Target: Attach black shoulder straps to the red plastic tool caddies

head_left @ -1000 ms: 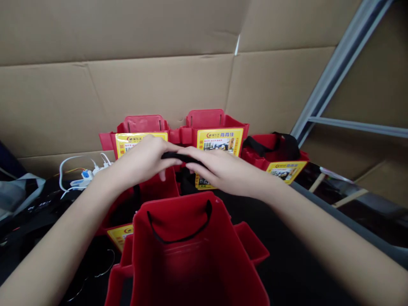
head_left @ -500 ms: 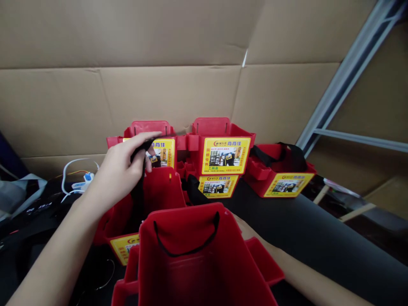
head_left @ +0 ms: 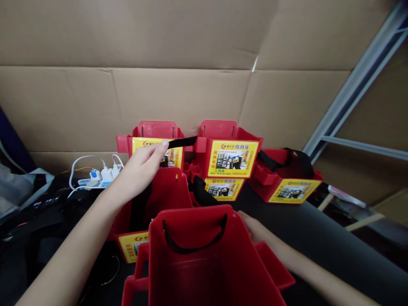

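Counter (head_left: 321, 238): black. More red boxes (head_left: 234, 159) are near its far edge, one by its right edge.
Front red box (head_left: 210, 272): closest, bottom cut off; I can't tell what it sits on.
Left hand (head_left: 146, 163): pinches the black strap (head_left: 183, 142), now by itself.
Right hand (head_left: 250, 225): off the strap now, behind the front box. Fingers hidden, so I can't tell its grip.
Black loop (head_left: 188, 250): in the front box; maybe the same strap, hard to see.

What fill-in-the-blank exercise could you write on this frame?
1. The left hand holds a strap coloured ____.
2. The nearest box, coloured ____, partly hides the right hand.
3. The rightmost box bears a label with a ____ background.
4. The wall behind is made of ____.
Missing words: black; red; yellow; cardboard.
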`<action>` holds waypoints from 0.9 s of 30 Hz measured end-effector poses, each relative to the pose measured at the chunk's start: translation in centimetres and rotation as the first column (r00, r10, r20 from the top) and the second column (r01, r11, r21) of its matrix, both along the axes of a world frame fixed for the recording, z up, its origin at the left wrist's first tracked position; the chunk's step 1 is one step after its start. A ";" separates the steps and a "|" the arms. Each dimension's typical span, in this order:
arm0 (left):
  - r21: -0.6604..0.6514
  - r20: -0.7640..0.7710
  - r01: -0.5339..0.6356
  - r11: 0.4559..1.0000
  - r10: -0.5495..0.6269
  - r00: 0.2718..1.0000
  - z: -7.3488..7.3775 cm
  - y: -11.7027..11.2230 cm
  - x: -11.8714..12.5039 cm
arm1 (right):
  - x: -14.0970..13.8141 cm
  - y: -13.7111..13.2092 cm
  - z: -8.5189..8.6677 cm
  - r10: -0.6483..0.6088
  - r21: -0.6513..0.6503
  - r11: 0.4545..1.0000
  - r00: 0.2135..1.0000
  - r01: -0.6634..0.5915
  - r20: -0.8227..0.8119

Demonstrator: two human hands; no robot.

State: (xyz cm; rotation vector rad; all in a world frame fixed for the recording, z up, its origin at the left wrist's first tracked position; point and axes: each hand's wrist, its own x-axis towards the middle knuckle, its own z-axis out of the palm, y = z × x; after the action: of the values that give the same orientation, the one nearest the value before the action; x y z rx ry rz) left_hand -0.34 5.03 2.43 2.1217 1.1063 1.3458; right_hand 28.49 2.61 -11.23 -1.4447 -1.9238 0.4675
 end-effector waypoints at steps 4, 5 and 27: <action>-0.145 0.268 0.110 0.983 -0.068 0.961 0.0 0.2 -0.4 | 0.8 2.2 5.4 -0.005 -0.011 1.000 0.994 0.004 -0.114; -0.176 0.335 0.145 0.974 -0.079 0.939 0.0 0.2 -0.4 | 0.6 2.5 7.1 -0.005 0.012 1.000 0.987 0.007 -0.158; -0.330 0.336 0.246 0.912 -0.130 0.933 -1.5 -1.0 2.0 | -8.7 3.8 11.5 0.219 0.101 0.974 0.721 -0.204 -0.658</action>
State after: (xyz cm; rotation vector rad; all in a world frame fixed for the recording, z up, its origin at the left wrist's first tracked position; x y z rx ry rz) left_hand 1.68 4.06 0.94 1.6361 0.9111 1.2141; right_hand 19.81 6.45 0.28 -0.8540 -1.4830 0.9292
